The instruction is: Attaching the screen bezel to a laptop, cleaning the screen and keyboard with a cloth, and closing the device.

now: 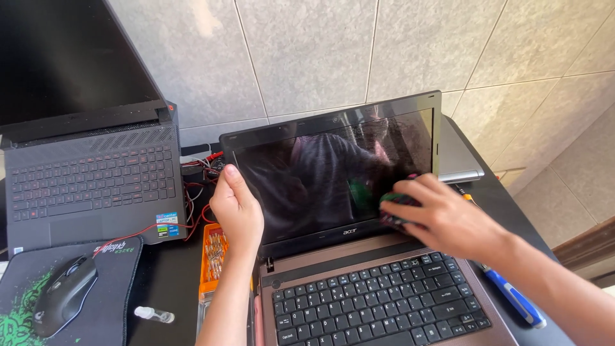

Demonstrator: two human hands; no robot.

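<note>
- The left hand grips the left edge of the screen of a brown laptop, thumb on the front bezel and fingers behind the lid.
- The right hand is curled tight around a dark cloth with green and pink in it, pressing it to the lower right part of the dark, smeared screen.
- The brown laptop stands open at the front middle of the black worktop.
- A second, larger black laptop sits open at the worktop's back left corner, red wires between the two.
- A black mouse rests on a mouse pad at the front left.
- An orange case of screwdriver bits lies just left of the brown laptop, a small clear bottle nearby.
- A blue pen-like tool lies along the right edge.
</note>
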